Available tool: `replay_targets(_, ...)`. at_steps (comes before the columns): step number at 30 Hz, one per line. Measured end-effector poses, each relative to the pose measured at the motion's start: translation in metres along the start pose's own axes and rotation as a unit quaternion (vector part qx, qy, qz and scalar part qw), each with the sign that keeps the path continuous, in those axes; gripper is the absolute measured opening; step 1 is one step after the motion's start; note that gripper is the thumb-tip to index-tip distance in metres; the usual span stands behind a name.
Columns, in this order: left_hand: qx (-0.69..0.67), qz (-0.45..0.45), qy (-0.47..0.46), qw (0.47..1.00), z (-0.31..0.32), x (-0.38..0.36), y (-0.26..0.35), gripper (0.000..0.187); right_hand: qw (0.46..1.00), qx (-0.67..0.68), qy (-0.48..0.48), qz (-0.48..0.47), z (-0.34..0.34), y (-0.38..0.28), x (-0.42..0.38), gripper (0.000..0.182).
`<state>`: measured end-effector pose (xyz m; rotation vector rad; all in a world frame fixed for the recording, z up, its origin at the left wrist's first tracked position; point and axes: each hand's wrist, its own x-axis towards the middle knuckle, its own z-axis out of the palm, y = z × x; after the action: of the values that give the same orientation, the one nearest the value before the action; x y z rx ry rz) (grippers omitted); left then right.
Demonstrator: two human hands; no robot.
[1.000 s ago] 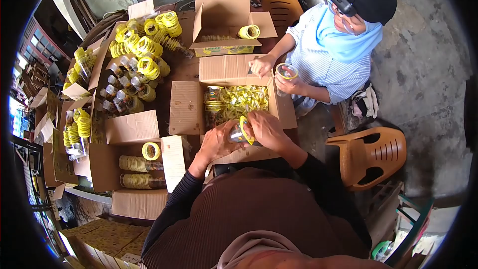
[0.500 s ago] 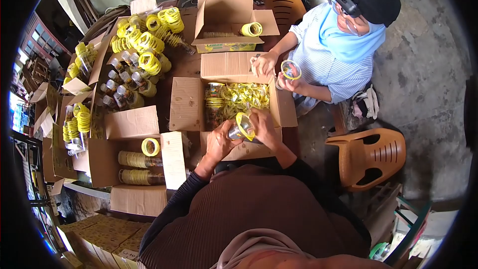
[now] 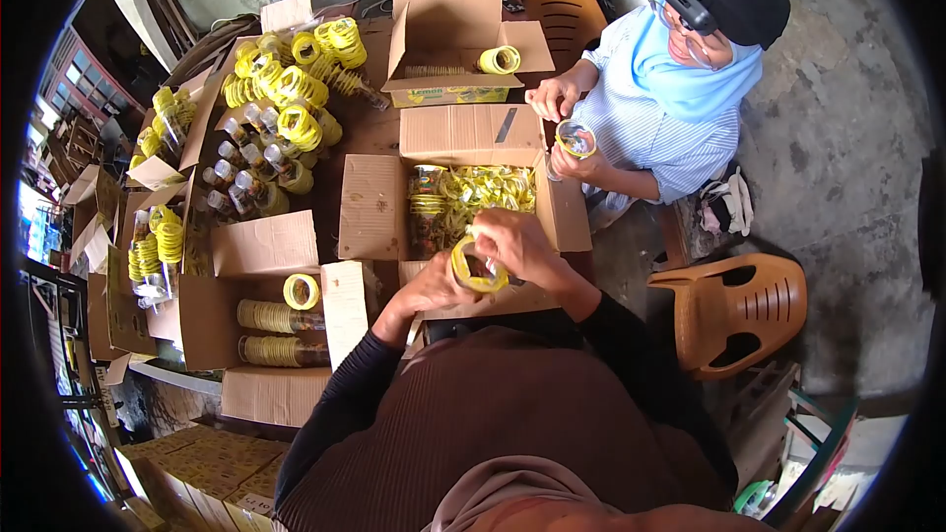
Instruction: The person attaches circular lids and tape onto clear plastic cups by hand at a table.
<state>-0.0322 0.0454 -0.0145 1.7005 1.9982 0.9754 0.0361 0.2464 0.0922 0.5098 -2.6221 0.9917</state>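
My left hand (image 3: pixel 434 288) is closed around a clear plastic cup with a yellow rim (image 3: pixel 481 282), its mouth tilted up toward me. My right hand (image 3: pixel 522 244) is over the cup's far edge, with fingers pinched together; what they grip is mostly hidden, though a pale yellowish bit shows at the fingertips. Just beyond both hands stands an open cardboard box (image 3: pixel 374 207). Inside it lie a heap of crumpled yellow strips (image 3: pixel 488 185) and a stack of yellow-rimmed cups (image 3: pixel 427 199) at the left.
Across the box, a co-worker (image 3: pixel 680 108) holds another yellow-rimmed cup (image 3: pixel 575 138). A flat metal blade (image 3: pixel 506 124) lies on the far flap. More cup stacks (image 3: pixel 281 315) fill a box at left, beside piled yellow-rimmed cups (image 3: pixel 296 89). An orange chair (image 3: pixel 734 315) stands right.
My right hand has moved from the cup's right side to above its far edge, and the cup's mouth has turned upward. The co-worker's hand has left the blade on the flap.
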Motion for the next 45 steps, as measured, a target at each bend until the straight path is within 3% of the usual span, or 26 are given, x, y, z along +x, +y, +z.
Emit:
replay_targets(1, 0.217, 0.099, 0.052, 0.970, 0.021, -0.004, -0.026, 0.066, 1.000, 0.000, -0.002, -0.002, 0.009, 0.009, -0.002, 0.016)
replay_targets(2, 0.422, 0.189, 0.101, 0.881, 0.032, -0.007, -0.038, 0.055, 0.998, 0.006, 0.033, 0.061, 0.022, 0.017, -0.006, 0.014)
replay_targets(3, 0.423, 0.184, 0.102, 0.881, 0.021, -0.004, -0.017, 0.055, 0.990, 0.013, 0.067, 0.122, 0.032, 0.023, -0.009, 0.011)
replay_targets(4, 0.194, 0.021, 0.159, 0.968, -0.001, 0.008, 0.024, 0.045, 0.984, 0.035, 0.067, 0.161, 0.037, 0.027, -0.009, 0.015)
replay_targets(5, -0.053, -0.142, 0.202, 0.968, -0.013, 0.014, 0.046, 0.037, 0.985, 0.035, 0.064, 0.158, 0.044, 0.034, -0.010, 0.015)
replay_targets(8, -0.042, -0.155, 0.216, 0.963, -0.014, 0.013, 0.044, 0.041, 0.966, 0.059, 0.093, 0.233, 0.077, 0.061, -0.016, 0.028)
replay_targets(12, -0.034, -0.203, 0.209, 0.956, -0.014, 0.014, 0.045, 0.045, 0.972, 0.034, 0.071, 0.221, 0.085, 0.074, -0.017, 0.028)
replay_targets(14, -0.027, -0.176, 0.232, 0.956, -0.012, 0.012, 0.053, 0.047, 0.931, -0.007, 0.135, 0.338, 0.094, 0.090, -0.020, 0.030)
replay_targets(15, -0.019, -0.149, 0.253, 0.956, -0.011, 0.009, 0.056, 0.049, 0.931, -0.007, 0.136, 0.337, 0.090, 0.106, -0.025, 0.030)
replay_targets(17, -0.042, -0.178, 0.233, 0.955, -0.009, 0.003, 0.055, 0.053, 0.922, -0.035, 0.087, 0.375, 0.066, 0.144, -0.038, 0.021)
replay_targets(21, -0.100, -0.166, 0.234, 0.953, -0.013, -0.003, 0.045, 0.062, 0.952, 0.023, 0.060, 0.300, 0.042, 0.117, -0.043, 0.012)
replay_targets(24, -0.117, -0.117, 0.253, 0.953, -0.014, -0.001, 0.038, 0.067, 0.946, 0.097, 0.122, 0.283, 0.058, 0.128, -0.047, 0.013)
replay_targets(26, -0.073, -0.121, 0.263, 0.955, -0.010, -0.001, 0.030, 0.068, 0.965, 0.049, 0.120, 0.229, 0.064, 0.125, -0.051, 0.013)
replay_targets(27, -0.032, -0.126, 0.270, 0.954, -0.010, -0.001, 0.029, 0.069, 0.977, 0.001, 0.116, 0.179, 0.061, 0.111, -0.046, 0.014)
replay_targets(29, -0.030, -0.158, 0.247, 0.956, -0.020, 0.002, 0.038, 0.074, 0.972, 0.035, 0.115, 0.201, 0.044, 0.069, -0.028, 0.013)
replay_targets(31, -0.030, -0.192, 0.221, 0.956, -0.020, 0.004, 0.039, 0.078, 0.979, 0.094, 0.028, 0.179, 0.021, 0.025, -0.011, 0.018)
replay_targets(32, -0.024, -0.188, 0.221, 0.957, -0.018, 0.004, 0.036, 0.081, 0.979, 0.094, 0.029, 0.180, 0.017, 0.014, -0.007, 0.018)
replay_targets(34, -0.017, -0.181, 0.220, 0.958, -0.018, 0.008, 0.037, 0.084, 0.995, -0.077, -0.013, 0.058, 0.013, 0.002, -0.002, 0.023)
replay_targets(36, 0.013, -0.180, 0.185, 0.966, -0.021, 0.012, 0.043, 0.086, 0.993, -0.116, -0.011, 0.020, 0.019, 0.005, 0.001, 0.023)
replay_targets(40, -0.067, -0.169, 0.170, 0.969, -0.036, 0.014, 0.051, 0.081, 0.987, -0.142, -0.051, -0.060, 0.016, 0.012, 0.007, 0.017)
replay_targets(42, -0.153, -0.103, 0.157, 0.970, -0.040, 0.014, 0.050, 0.065, 0.986, -0.123, -0.081, -0.072, 0.012, 0.017, 0.012, 0.016)
replay_targets(45, -0.093, -0.124, 0.164, 0.974, -0.029, 0.009, 0.043, 0.060, 0.985, -0.091, -0.140, -0.047, 0.009, 0.022, 0.016, 0.016)
